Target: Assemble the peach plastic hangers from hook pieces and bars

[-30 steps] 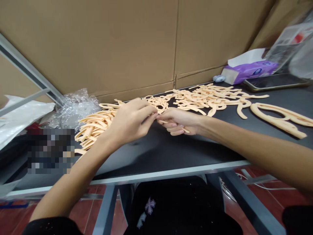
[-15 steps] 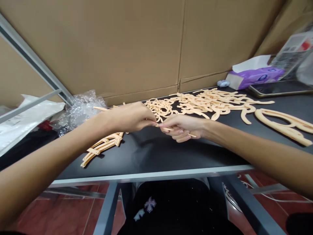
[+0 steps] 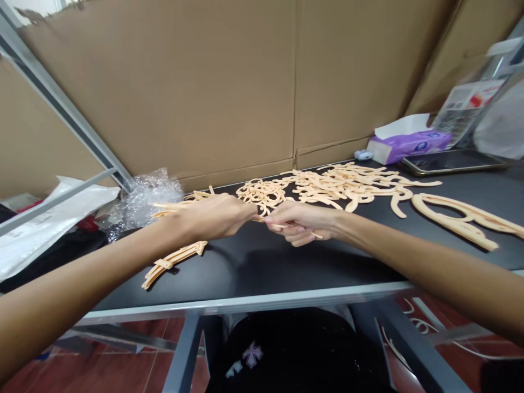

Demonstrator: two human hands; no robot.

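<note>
My left hand (image 3: 225, 214) is closed on a thin beige piece, its fingertips touching those of my right hand (image 3: 303, 221). The right fingers curl round a thin beige strip (image 3: 317, 235), whose end sticks out below the palm. Much of what both hands grip is hidden by the fingers. Behind them lie a heap of beige rings (image 3: 262, 191) and a pile of curved beige pieces (image 3: 347, 183). Below my left wrist rests a stack of beige strips (image 3: 174, 263).
Large beige hanger-shaped parts (image 3: 462, 218) lie on the black tabletop (image 3: 262, 273) at right. Behind are a phone (image 3: 454, 161) and a purple tissue pack (image 3: 413, 146). Clear plastic wrap (image 3: 149, 199) sits at left. A cardboard wall (image 3: 204, 87) stands behind.
The camera view has shifted, so the table things appear lower and the right-side things farther left. Both hands stay together, with the left hand turned slightly and its wrist a little farther right.
</note>
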